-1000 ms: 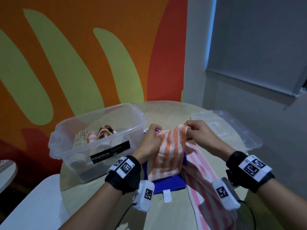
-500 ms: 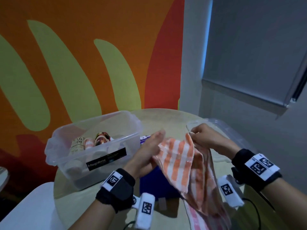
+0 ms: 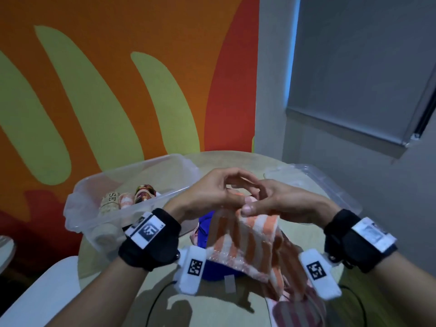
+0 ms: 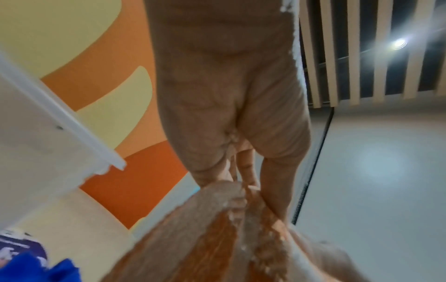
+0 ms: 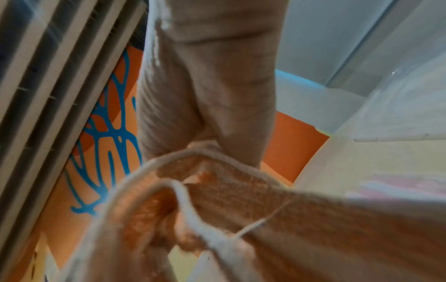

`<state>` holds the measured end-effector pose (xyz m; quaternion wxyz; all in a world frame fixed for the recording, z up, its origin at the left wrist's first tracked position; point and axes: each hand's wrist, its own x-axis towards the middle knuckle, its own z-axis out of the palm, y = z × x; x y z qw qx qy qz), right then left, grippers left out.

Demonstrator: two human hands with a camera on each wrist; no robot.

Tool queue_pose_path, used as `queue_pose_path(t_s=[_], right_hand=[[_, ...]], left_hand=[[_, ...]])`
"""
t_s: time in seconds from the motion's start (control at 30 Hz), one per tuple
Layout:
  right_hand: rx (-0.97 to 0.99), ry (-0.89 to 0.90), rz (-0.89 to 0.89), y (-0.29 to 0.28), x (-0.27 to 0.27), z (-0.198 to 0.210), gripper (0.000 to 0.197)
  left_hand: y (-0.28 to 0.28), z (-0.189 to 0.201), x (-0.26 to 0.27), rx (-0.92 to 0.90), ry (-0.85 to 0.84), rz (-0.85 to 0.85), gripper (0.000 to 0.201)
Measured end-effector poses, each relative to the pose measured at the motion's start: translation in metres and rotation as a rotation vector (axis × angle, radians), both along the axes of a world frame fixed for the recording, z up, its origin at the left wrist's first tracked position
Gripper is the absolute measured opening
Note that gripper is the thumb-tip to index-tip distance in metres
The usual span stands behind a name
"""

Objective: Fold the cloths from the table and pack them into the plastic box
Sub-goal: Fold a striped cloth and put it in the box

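Note:
An orange-and-white striped cloth [image 3: 247, 241] hangs in the air from both hands over the table's middle. My left hand [image 3: 232, 199] pinches its top edge from the left, and my right hand [image 3: 252, 205] pinches the same edge from the right, fingers touching. In the left wrist view the fingers [image 4: 231, 179] close on the cloth [image 4: 205, 238]. In the right wrist view the cloth [image 5: 289, 209] bunches under the hand [image 5: 207, 148]. The clear plastic box [image 3: 94, 208] stands at the left with rolled cloths inside.
A blue cloth [image 3: 212, 270] lies on the round table [image 3: 212, 308] under the striped one. A pink striped cloth [image 3: 297, 312] lies at the near right. The box's clear lid [image 3: 330, 185] rests at the far right. The painted wall is close behind.
My hands have risen and come together, bringing the two held ends of the striped cloth side by side so that it hangs doubled. Before, it was stretched between them.

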<state>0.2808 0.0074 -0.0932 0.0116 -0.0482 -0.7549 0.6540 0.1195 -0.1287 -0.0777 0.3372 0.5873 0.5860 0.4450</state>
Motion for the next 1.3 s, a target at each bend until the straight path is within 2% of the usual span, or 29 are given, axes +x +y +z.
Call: queue_pose_path(t_s=[0.07, 0.13, 0.23, 0.3, 0.37, 0.47, 0.53, 0.6, 0.67, 0.7, 0.77, 0.83, 0.87, 0.97, 1.0, 1.07, 1.13, 1.23, 1.3], right_hand=[[-0.016, 0.007, -0.167, 0.003, -0.004, -0.004, 0.053], [-0.013, 0.051, -0.341, 0.012, -0.006, -0.004, 0.036], [-0.021, 0.108, -0.481, 0.026, -0.003, -0.004, 0.023], [0.104, 0.106, -0.455, 0.027, -0.001, 0.0, 0.023], [0.223, 0.1, -0.361, 0.019, -0.004, 0.005, 0.035], [0.164, 0.12, -0.273, 0.0, -0.016, 0.014, 0.056], [0.158, 0.155, -0.295, -0.007, -0.024, 0.02, 0.047], [0.216, 0.199, -0.414, -0.008, -0.028, 0.026, 0.026], [0.251, 0.235, -0.528, -0.004, -0.029, 0.028, 0.019], [0.242, 0.246, -0.582, -0.001, -0.03, 0.027, 0.021], [0.16, 0.28, -0.656, 0.004, -0.028, 0.029, 0.027], [0.057, 0.313, -0.684, 0.009, -0.022, 0.03, 0.025], [0.01, 0.322, -0.687, 0.011, -0.019, 0.03, 0.022], [-0.112, 0.338, -0.669, 0.01, -0.013, 0.029, 0.024], [-0.117, 0.34, -0.673, 0.008, -0.012, 0.032, 0.02], [-0.153, 0.386, -0.658, 0.003, -0.01, 0.042, 0.014], [-0.225, 0.45, -0.571, 0.0, -0.008, 0.056, 0.022], [-0.163, 0.363, -0.406, -0.013, -0.006, 0.066, 0.037], [-0.088, 0.304, -0.447, -0.018, -0.007, 0.061, 0.031]], left_hand=[[-0.01, 0.0, -0.016, -0.061, 0.023, 0.045, 0.044], [-0.022, -0.007, -0.032, -0.158, 0.037, 0.073, 0.048], [-0.03, -0.02, -0.044, -0.18, 0.102, 0.117, 0.022], [-0.03, -0.018, -0.042, -0.1, 0.041, 0.186, 0.013], [-0.025, -0.007, -0.035, -0.008, 0.015, 0.199, 0.013], [-0.012, 0.012, -0.022, 0.055, 0.036, 0.196, 0.012], [-0.004, 0.02, -0.018, 0.113, -0.021, 0.243, 0.017], [-0.001, 0.021, -0.018, 0.149, -0.196, 0.264, 0.03], [-0.005, 0.015, -0.019, 0.07, -0.329, 0.14, 0.04], [-0.008, 0.009, -0.018, 0.0, -0.312, 0.071, 0.036], [-0.01, -0.002, -0.016, -0.107, -0.227, 0.037, 0.03], [-0.011, -0.007, -0.019, -0.076, -0.223, 0.078, 0.025], [-0.011, -0.007, -0.023, -0.035, -0.275, 0.098, 0.028], [-0.01, 0.008, -0.027, 0.072, -0.512, 0.152, 0.052], [-0.009, 0.014, -0.027, 0.117, -0.567, 0.174, 0.05], [-0.005, 0.026, -0.026, 0.198, -0.648, 0.218, 0.032], [-0.003, 0.037, -0.023, 0.259, -0.735, 0.217, 0.023], [-0.004, 0.047, -0.013, 0.264, -0.681, 0.193, 0.023], [-0.006, 0.044, -0.011, 0.206, -0.604, 0.169, 0.029]])
